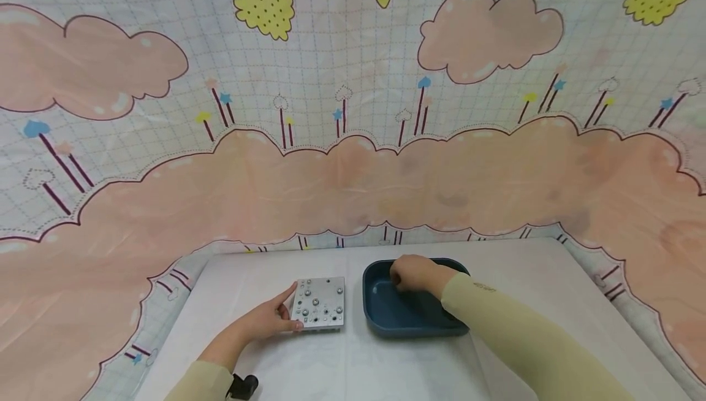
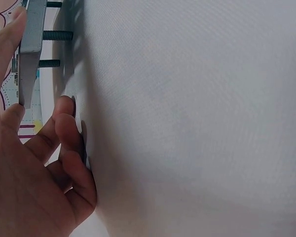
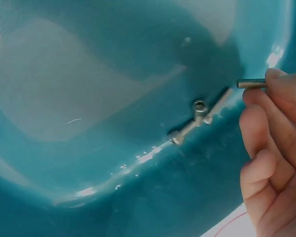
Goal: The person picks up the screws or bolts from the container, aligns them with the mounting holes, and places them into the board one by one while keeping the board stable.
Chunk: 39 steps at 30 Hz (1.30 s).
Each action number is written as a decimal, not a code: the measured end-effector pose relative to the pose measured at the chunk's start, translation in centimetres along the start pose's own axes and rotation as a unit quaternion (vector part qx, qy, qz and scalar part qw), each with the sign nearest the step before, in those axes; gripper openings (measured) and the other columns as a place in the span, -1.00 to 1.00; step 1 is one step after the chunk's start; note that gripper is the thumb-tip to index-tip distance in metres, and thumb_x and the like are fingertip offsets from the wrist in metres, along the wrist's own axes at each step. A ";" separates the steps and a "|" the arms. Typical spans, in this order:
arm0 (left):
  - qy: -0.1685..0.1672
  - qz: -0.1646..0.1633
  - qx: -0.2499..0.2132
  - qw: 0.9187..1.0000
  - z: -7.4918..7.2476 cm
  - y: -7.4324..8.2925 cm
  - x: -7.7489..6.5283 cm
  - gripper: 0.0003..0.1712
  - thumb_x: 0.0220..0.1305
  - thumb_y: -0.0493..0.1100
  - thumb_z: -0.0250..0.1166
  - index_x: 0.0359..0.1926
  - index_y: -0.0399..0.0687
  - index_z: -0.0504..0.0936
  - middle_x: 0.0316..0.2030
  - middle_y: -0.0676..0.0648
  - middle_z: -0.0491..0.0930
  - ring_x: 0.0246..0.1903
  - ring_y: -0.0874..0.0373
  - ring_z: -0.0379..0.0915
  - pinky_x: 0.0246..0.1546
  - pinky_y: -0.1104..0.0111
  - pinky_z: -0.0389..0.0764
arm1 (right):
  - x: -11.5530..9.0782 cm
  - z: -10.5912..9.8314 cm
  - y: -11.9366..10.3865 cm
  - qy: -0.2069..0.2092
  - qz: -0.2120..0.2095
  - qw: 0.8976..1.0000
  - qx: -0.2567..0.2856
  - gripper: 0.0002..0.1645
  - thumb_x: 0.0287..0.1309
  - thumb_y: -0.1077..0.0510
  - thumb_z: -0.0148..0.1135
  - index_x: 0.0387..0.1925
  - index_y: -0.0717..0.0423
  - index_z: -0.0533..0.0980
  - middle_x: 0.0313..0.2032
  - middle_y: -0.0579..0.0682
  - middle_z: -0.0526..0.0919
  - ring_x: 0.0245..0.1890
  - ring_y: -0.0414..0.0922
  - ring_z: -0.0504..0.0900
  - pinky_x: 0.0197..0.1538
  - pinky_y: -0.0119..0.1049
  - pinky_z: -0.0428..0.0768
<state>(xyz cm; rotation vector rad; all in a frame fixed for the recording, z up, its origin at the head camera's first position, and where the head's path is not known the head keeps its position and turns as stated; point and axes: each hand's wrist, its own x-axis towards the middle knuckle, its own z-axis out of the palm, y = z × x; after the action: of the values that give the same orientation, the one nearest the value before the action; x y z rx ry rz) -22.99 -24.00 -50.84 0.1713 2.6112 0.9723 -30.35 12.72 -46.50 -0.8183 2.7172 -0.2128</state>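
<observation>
At the left of the head view my left hand (image 1: 263, 322) grips the left edge of a silver metal plate (image 1: 325, 315) between thumb and index finger. Several bolt heads and holes dot its top. From the side, the left wrist view shows threaded bolt shanks (image 2: 57, 35) sticking out under the plate, above the cloth; the other fingers are bent near the cloth. My right hand (image 1: 417, 273) is inside the dark blue tray (image 1: 413, 332). Up close it pinches a threaded bolt (image 3: 251, 83), whose other end the fingers hide. Loose bolts (image 3: 200, 114) lie below it along the tray's edge.
A white cloth (image 1: 408, 370) covers the table. Behind it hangs a printed curtain (image 1: 342, 186) with clouds and stars. A small black device (image 1: 242, 386) sits by the left wrist. The tray stands just right of the plate, with a gap between them.
</observation>
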 end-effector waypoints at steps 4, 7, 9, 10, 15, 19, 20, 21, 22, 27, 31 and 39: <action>0.001 0.002 0.001 1.000 0.0 0.0 -0.1 0.21 0.00 0.09 0.56 0.56 0.09 0.05 -0.37 -0.02 0.45 -0.39 0.11 0.33 -0.32 0.27 0.35 | -0.3 -0.6 -0.2 0.009 -0.006 1.000 0.026 -0.96 0.13 0.13 0.43 -0.35 -0.08 0.69 -0.43 -0.25 0.59 -0.41 -0.26 0.51 -0.16 -0.25 0.57; -0.002 0.010 -0.006 1.000 0.0 0.0 -0.2 0.20 0.01 0.07 0.55 0.56 0.07 0.05 -0.37 -0.03 0.45 -0.39 0.10 0.33 -0.31 0.26 0.35 | -0.5 -1.1 -0.2 0.014 -0.005 0.999 0.046 -0.97 0.14 0.12 0.42 -0.35 -0.08 0.69 -0.43 -0.26 0.59 -0.41 -0.25 0.51 -0.18 -0.26 0.56; -0.003 0.014 -0.008 1.000 0.0 0.2 -0.2 0.20 0.02 0.07 0.55 0.56 0.05 0.05 -0.37 -0.04 0.45 -0.38 0.10 0.33 -0.31 0.26 0.36 | -0.5 -1.4 -0.2 0.016 -0.007 0.998 0.059 -0.97 0.17 0.13 0.41 -0.32 -0.06 0.70 -0.41 -0.26 0.59 -0.40 -0.26 0.52 -0.18 -0.26 0.56; -0.002 0.013 -0.007 1.000 -0.1 0.2 -0.2 0.20 0.02 0.07 0.55 0.56 0.06 0.05 -0.37 -0.04 0.45 -0.38 0.10 0.33 -0.30 0.26 0.36 | -0.5 -1.6 -0.2 0.015 -0.006 0.998 0.065 -0.96 0.18 0.12 0.40 -0.31 -0.06 0.70 -0.41 -0.26 0.59 -0.39 -0.26 0.52 -0.18 -0.27 0.57; 0.005 0.010 0.000 1.000 -0.2 0.2 -0.3 0.20 0.01 0.08 0.55 0.56 0.07 0.06 -0.37 -0.03 0.45 -0.39 0.10 0.33 -0.30 0.25 0.36 | -0.5 -2.4 -0.3 0.019 -0.015 0.996 0.085 -0.93 0.22 0.12 0.36 -0.27 0.00 0.70 -0.39 -0.26 0.61 -0.38 -0.26 0.54 -0.17 -0.29 0.57; 0.005 0.008 0.002 1.000 -0.1 0.1 -0.2 0.20 0.00 0.09 0.56 0.56 0.08 0.06 -0.37 -0.03 0.45 -0.38 0.11 0.34 -0.29 0.26 0.37 | -0.5 -2.9 -0.6 0.018 -0.020 0.993 0.112 -0.89 0.23 0.15 0.35 -0.22 0.06 0.70 -0.37 -0.24 0.62 -0.35 -0.24 0.55 -0.14 -0.25 0.58; 0.004 0.007 0.002 1.000 -0.1 0.0 -0.1 0.20 0.00 0.10 0.56 0.56 0.08 0.06 -0.37 -0.03 0.45 -0.38 0.11 0.34 -0.29 0.26 0.37 | -0.6 -2.9 -0.7 0.018 -0.022 0.993 0.116 -0.88 0.23 0.15 0.35 -0.21 0.06 0.70 -0.36 -0.24 0.62 -0.34 -0.24 0.55 -0.13 -0.25 0.58; 0.003 0.005 0.002 1.000 0.0 0.0 -0.1 0.21 -0.01 0.10 0.56 0.56 0.09 0.06 -0.37 -0.03 0.45 -0.38 0.11 0.34 -0.29 0.26 0.37 | -0.5 -3.0 -0.8 0.018 -0.024 0.992 0.121 -0.88 0.23 0.16 0.35 -0.21 0.07 0.70 -0.35 -0.23 0.63 -0.33 -0.24 0.55 -0.12 -0.24 0.58; 0.003 0.004 0.002 1.000 0.0 0.0 -0.1 0.21 -0.01 0.11 0.56 0.56 0.09 0.06 -0.36 -0.02 0.45 -0.38 0.11 0.34 -0.29 0.26 0.37 | -0.5 -3.1 -0.9 0.018 -0.026 0.992 0.125 -0.87 0.23 0.16 0.34 -0.20 0.07 0.70 -0.35 -0.23 0.63 -0.33 -0.24 0.55 -0.11 -0.24 0.58; 0.003 0.005 0.000 1.000 0.0 -0.2 0.1 0.22 -0.02 0.14 0.55 0.56 0.09 0.06 -0.37 -0.02 0.46 -0.39 0.11 0.34 -0.32 0.28 0.36 | -0.2 -3.3 -1.4 0.029 -0.038 0.990 0.135 -0.88 0.23 0.17 0.34 -0.20 0.05 0.69 -0.36 -0.23 0.65 -0.38 -0.26 0.56 -0.18 -0.27 0.57; 0.003 0.010 0.004 1.000 -0.1 -0.2 0.2 0.22 -0.02 0.15 0.55 0.56 0.07 0.06 -0.37 -0.01 0.46 -0.40 0.12 0.34 -0.34 0.31 0.36 | 0.3 -3.5 -2.1 0.033 -0.038 0.987 0.150 -0.88 0.23 0.17 0.35 -0.19 0.03 0.69 -0.36 -0.20 0.65 -0.44 -0.22 0.59 -0.27 -0.30 0.57; -0.001 0.010 0.001 1.000 -0.2 0.1 -0.1 0.21 0.00 0.13 0.55 0.56 0.07 0.06 -0.37 -0.01 0.45 -0.39 0.12 0.34 -0.32 0.28 0.35 | 1.8 -3.8 -4.4 0.032 -0.030 0.985 0.168 -0.94 0.27 0.10 0.33 -0.23 -0.09 0.67 -0.32 -0.21 0.66 -0.51 -0.18 0.61 -0.31 -0.30 0.55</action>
<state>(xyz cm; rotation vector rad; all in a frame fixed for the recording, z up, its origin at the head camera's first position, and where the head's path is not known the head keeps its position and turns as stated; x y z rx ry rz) -22.97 -24.11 -50.60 0.2000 2.6141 0.9761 -30.75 8.26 -42.32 -0.8022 2.6100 -0.6991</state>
